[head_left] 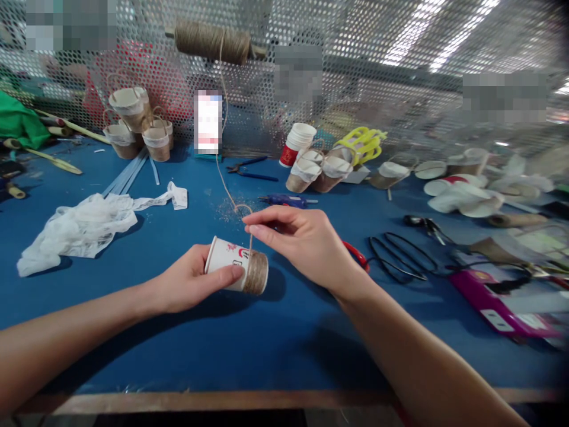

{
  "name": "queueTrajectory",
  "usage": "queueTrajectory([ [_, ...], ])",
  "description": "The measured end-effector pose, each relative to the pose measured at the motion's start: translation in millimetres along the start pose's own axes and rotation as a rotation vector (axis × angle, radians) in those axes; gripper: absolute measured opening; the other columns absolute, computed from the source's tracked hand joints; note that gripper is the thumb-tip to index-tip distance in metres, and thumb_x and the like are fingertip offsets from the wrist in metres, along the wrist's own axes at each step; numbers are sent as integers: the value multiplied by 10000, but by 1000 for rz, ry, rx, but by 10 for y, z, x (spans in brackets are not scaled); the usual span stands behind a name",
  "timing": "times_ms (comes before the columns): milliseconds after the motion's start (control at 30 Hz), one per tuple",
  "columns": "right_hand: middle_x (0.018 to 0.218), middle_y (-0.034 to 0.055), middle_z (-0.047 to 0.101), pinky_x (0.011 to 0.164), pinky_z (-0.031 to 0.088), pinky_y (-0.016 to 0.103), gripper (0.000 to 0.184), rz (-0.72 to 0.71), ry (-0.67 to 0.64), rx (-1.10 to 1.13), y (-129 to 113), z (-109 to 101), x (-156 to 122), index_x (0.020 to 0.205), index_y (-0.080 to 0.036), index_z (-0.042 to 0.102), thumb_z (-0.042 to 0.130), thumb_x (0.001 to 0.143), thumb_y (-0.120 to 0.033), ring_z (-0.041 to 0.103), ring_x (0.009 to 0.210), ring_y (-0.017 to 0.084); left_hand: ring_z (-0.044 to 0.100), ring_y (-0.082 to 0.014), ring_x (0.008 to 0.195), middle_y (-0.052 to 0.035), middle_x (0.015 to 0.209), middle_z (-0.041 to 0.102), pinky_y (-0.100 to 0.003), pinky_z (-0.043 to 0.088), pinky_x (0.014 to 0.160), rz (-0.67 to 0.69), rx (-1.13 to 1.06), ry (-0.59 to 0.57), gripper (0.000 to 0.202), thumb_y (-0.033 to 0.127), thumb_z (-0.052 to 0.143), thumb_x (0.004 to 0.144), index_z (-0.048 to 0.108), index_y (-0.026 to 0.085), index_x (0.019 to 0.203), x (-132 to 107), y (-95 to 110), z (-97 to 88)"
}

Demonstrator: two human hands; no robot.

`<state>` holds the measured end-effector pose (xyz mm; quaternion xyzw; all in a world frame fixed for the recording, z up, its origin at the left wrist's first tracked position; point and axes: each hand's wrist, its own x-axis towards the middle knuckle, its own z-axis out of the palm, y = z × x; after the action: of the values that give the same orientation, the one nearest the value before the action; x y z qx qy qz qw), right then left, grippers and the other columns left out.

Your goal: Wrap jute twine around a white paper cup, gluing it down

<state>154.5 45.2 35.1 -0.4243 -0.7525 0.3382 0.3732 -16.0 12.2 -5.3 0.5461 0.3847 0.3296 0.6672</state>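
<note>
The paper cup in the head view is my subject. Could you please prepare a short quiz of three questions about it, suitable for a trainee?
1. True or false: the left hand holds the paper cup.
2. Choose one: where is the twine wound on the paper cup?
A) Around the end at the open rim
B) Around the end away from the rim
C) Only inside
3. Complete: from the right hand, the twine runs up to a ____ at the top of the view.

Key: 1. True. 2. B. 3. Spool.
</note>
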Motion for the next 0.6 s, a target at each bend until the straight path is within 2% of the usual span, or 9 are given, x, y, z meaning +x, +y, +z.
queueTrajectory([
  [200,805,-7,683,708,503,244,102,23,-10,1,3,6,1,810,-172,657,598,726,-175,623,753,118,412,-73,542,20,634,533,-174,348,513,30,70,-9,176,284,565,742,597,115,784,-7,-22,-7],
  [433,796,-19,681,682,499,230,93,-67,96,-88,-129,-18,-63,784,-181,662,599,721,-156,617,723,108,486,-86,610,-4,726,604,-191,402,602,9,25,-2,191,282,555,755,603,120,845,14,-44,-33],
  [600,788,-16,682,678,500,253,99,-20,94,-113,-106,-20,-44,784,-186,663,587,726,-160,618,710,120,493,-96,603,-18,724,612,-196,406,588,25,47,23,197,285,555,752,616,120,840,4,-22,-20],
])
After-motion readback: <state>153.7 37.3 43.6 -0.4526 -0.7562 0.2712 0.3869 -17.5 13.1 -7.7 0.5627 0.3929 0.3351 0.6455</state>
